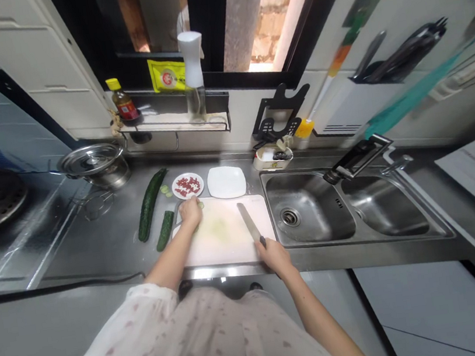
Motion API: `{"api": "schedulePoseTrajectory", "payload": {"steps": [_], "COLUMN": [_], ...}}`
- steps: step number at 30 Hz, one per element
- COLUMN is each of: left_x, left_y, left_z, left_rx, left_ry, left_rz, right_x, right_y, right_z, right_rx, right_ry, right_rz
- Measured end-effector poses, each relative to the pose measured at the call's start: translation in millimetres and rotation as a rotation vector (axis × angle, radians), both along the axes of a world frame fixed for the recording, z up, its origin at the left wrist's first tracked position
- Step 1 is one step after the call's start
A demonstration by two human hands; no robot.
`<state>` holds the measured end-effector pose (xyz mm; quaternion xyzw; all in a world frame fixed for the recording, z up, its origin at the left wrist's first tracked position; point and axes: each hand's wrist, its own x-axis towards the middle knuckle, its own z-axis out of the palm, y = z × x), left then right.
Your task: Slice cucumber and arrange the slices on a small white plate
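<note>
My right hand [274, 255] is wrapped round the black handle of a kitchen knife [249, 222], whose blade lies over the right side of the white cutting board [234, 249]. At the board's upper left corner, my left hand [190, 213] is closed, with a small pale green cucumber slice [201, 205] at its fingertips. A whole cucumber [152, 206] and a cut cucumber piece [165, 230] rest left of the board. Several cucumber slices [165, 190] lie beside a small plate [177, 195] of chopped red bits. A white square plate [226, 182] stands behind the board.
A double sink [312, 239] with a black faucet [356, 160] adjoins the board on the right. Behind the counter, a shelf [177, 127] carries bottles and a yellow packet. A lidded steel pot [108, 173] stands back left, and a knife holder [344, 101] hangs on the wall.
</note>
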<state>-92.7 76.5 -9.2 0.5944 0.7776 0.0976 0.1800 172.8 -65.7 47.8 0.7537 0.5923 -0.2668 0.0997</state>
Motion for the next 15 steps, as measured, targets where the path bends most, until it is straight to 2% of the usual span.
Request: {"api": "schedulePoseTrajectory", "payload": {"steps": [7,11,15], "left_x": [17,33,39], "left_y": [-19,-40,-52], "left_z": [-1.5,-10.1,-13.0], "left_rx": [-0.045,-0.074,-0.090], "left_ry": [-0.263,-0.339,-0.294], "left_rz": [0.063,0.014,-0.073], "right_x": [0,1,1], "right_y": [1,2,3], "right_z": [-0.9,-0.3,2.3], "right_rx": [-0.001,0.003,0.018], "right_ry": [0.002,0.003,-0.012], "right_rz": [-0.004,0.019,0.046]}}
